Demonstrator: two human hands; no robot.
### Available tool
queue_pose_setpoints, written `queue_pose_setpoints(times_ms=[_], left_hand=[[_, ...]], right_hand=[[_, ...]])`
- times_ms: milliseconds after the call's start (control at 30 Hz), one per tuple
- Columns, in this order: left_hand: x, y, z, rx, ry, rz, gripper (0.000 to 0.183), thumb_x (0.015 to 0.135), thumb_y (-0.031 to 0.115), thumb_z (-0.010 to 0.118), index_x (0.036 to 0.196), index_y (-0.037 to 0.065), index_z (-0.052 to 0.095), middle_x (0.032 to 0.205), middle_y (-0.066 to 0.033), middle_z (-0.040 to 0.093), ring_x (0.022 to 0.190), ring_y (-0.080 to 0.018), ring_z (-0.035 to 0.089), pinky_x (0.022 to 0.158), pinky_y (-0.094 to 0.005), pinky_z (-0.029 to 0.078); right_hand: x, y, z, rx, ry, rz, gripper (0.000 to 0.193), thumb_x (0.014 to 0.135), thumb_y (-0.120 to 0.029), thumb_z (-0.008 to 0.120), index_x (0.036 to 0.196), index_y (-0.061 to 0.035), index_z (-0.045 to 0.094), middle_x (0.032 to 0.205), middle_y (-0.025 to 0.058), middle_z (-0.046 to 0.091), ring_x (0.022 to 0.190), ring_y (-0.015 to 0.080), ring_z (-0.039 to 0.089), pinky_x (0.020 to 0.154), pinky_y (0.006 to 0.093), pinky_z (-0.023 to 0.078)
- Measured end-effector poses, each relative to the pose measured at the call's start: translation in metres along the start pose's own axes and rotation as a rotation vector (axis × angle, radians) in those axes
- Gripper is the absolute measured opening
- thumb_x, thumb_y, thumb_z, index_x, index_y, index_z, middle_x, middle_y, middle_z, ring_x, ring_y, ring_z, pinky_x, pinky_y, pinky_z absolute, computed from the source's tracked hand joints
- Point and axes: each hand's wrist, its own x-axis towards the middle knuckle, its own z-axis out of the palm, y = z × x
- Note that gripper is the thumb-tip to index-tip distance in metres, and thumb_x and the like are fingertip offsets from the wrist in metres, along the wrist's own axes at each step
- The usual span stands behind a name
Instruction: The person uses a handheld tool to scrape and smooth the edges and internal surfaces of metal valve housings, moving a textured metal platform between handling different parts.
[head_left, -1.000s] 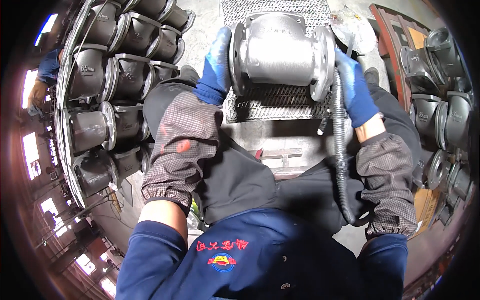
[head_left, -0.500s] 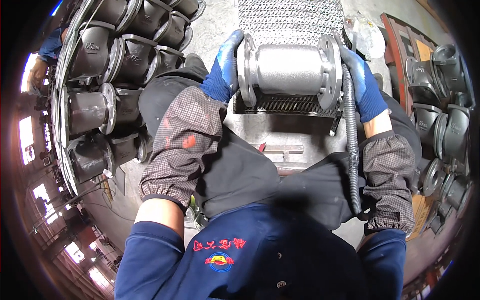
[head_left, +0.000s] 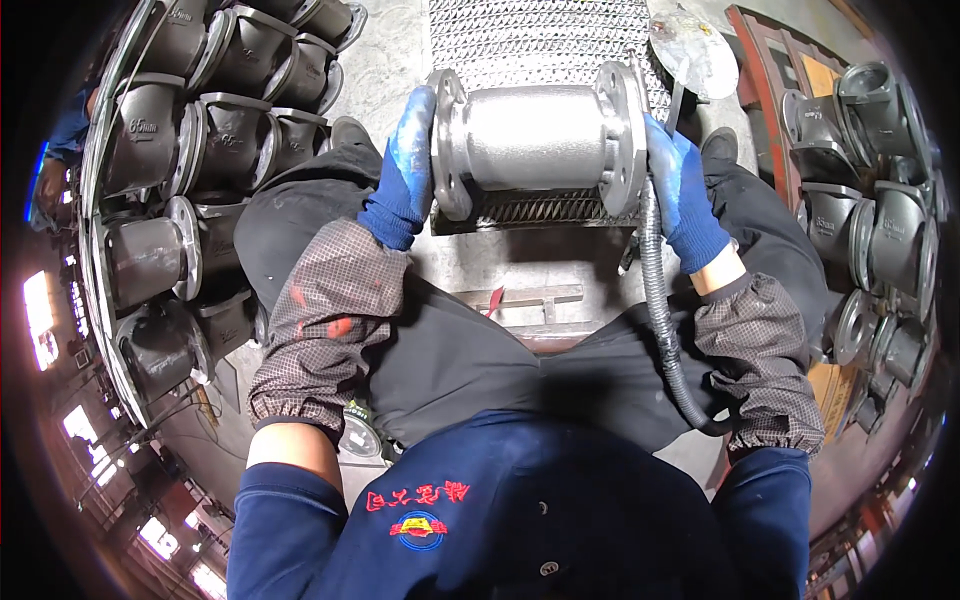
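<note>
A grey metal flanged pipe fitting (head_left: 535,130) lies sideways between my hands, above the near end of a metal grating (head_left: 540,40). My left hand (head_left: 405,165), in a blue and white glove, presses its palm and fingers along the left flange. On the right flange, my similarly gloved right hand (head_left: 682,185) grips the outer face. The fingers of both hands are partly hidden by the flanges. A dark ribbed hose (head_left: 655,290) hangs just inside my right wrist and curves down over my thigh. Whether that hand also touches the hose, I cannot tell.
Stacked grey flanged fittings (head_left: 145,135) stand close on my left. More fittings (head_left: 900,235) are piled on the right, beside a reddish metal frame (head_left: 765,100). A round, stained pale disc (head_left: 693,55) sits beyond my right hand. Between my legs lies a metal bar frame (head_left: 540,305).
The whole view has shifted, so most things appear farther left. Both hands sit slightly lower on the flanges, and the fitting looks turned a little about its length.
</note>
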Motion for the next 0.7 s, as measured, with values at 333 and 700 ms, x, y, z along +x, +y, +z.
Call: queue_pose_setpoints(times_ms=[333, 700], left_hand=[[-0.011, 0.046, 0.003, -0.174, 0.065, -0.017, 0.033, 0.090, 0.027, 0.055, 0.116, 0.006, 0.057, 0.114, -0.0097, 0.060, 0.105, -0.0207, 0.056, 0.093, -0.0333, 0.046], [0.013, 0.057, 0.008, -0.067, 0.081, -0.145, 0.042, 0.085, 0.034, 0.061, 0.112, 0.002, 0.056, 0.106, -0.0103, 0.059, 0.096, -0.0209, 0.058, 0.085, -0.0357, 0.049]], right_hand=[[-0.021, -0.060, 0.023, 0.017, -0.143, 0.126, 0.035, 0.094, -0.015, 0.041, 0.119, 0.0072, 0.051, 0.106, 0.0133, 0.061, 0.095, 0.0173, 0.060, 0.084, 0.0276, 0.048], [0.019, -0.047, 0.017, 0.316, -0.211, 0.209, 0.033, 0.094, -0.019, 0.046, 0.119, 0.0014, 0.051, 0.101, 0.0128, 0.063, 0.095, 0.0196, 0.061, 0.086, 0.0294, 0.049]])
